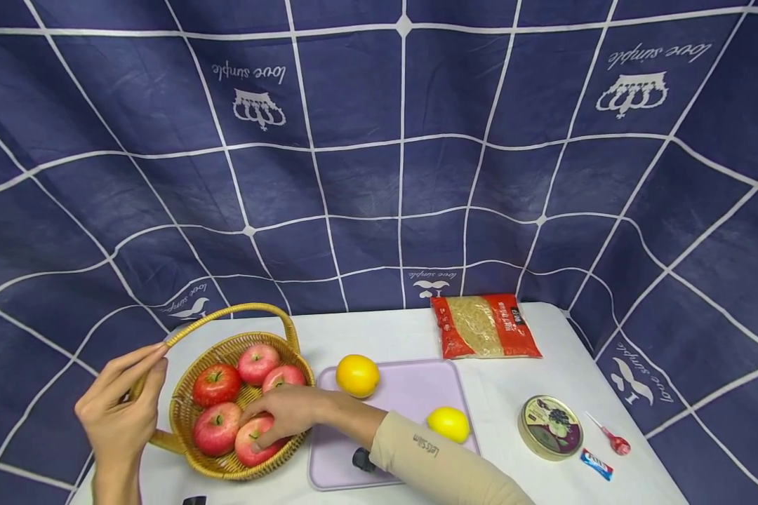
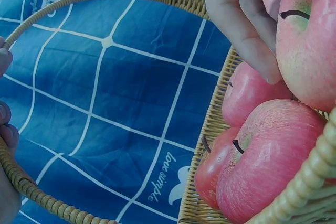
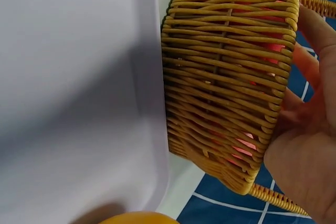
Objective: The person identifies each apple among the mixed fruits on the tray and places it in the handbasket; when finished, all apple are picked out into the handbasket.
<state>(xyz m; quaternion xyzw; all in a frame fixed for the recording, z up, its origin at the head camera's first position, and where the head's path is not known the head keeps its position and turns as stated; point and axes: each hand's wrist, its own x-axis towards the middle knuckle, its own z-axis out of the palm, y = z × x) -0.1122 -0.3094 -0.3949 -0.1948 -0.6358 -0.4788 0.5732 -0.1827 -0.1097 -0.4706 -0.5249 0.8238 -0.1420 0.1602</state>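
Observation:
A wicker basket (image 1: 192, 459) with several red and pink apples stands at the left of the table. My left hand (image 1: 123, 403) grips its arched handle (image 1: 243, 307), fingers and thumb curled round the left part. Over the basket's right rim reaches my right hand (image 1: 293, 412), which holds a pink apple (image 1: 251, 452) at the near side between thumb and fingers. The left wrist view shows that apple (image 2: 310, 61) close up, above the other apples. In the right wrist view the basket wall (image 3: 226, 77) hides most of the fingers and fruit.
Right of the basket lies a lavender tray (image 1: 410, 379) with an orange-yellow fruit (image 1: 357, 376) and a lemon (image 1: 448, 424). Farther right are a red bag of grain (image 1: 486, 326), a round tin (image 1: 551, 426), a lollipop (image 1: 619, 444) and a small packet (image 1: 596, 464). A blue curtain (image 1: 366, 182) hangs behind.

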